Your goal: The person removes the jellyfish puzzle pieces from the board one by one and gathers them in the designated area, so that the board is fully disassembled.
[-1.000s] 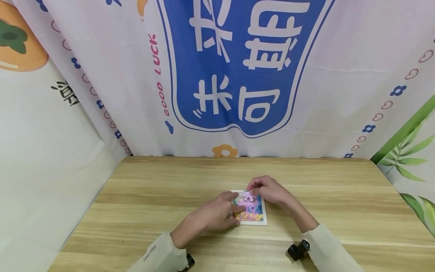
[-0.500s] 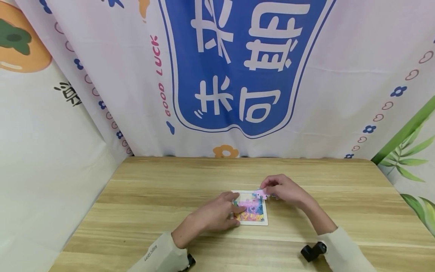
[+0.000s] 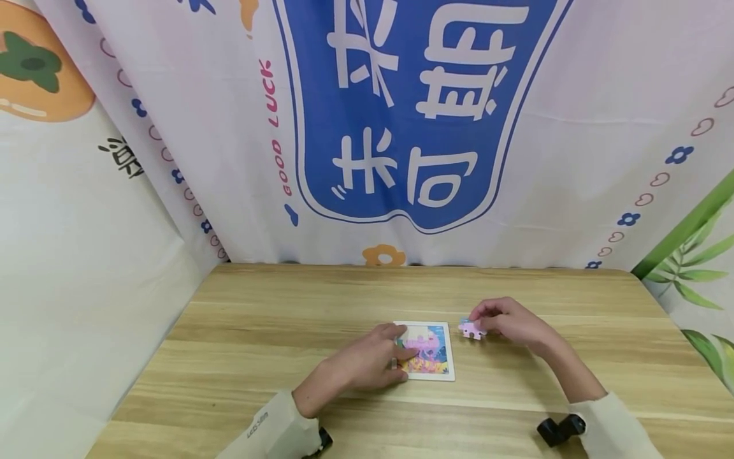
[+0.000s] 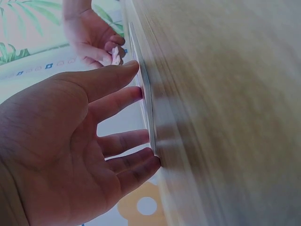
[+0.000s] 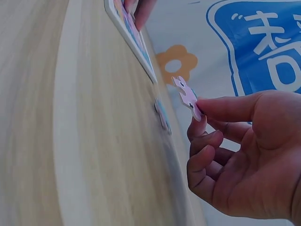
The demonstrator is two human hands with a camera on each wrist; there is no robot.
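On the table lies a small jigsaw puzzle in a white frame point(image 3: 451, 357), with a pink and blue picture and a pale area near its upper left. My left hand point(image 3: 373, 358) rests on its left side, fingers extended over the picture and border. Right of the frame, my right hand point(image 3: 513, 324) pinches a pink puzzle piece point(image 3: 470, 331) between thumb and index finger, with the other fingers curled. In the right wrist view this piece is tilted above the table, while another puzzle piece point(image 5: 162, 116) lies on the wood below it.
The wooden table point(image 3: 275, 319) extends around the puzzle on all sides. A printed curtain point(image 3: 229, 159) hangs behind its far edge. A black wrist camera point(image 3: 561, 430) sits by the right sleeve.
My right hand has carried the pink puzzle piece from above the puzzle's top part to the right, past the frame. My left hand has stayed on the frame.
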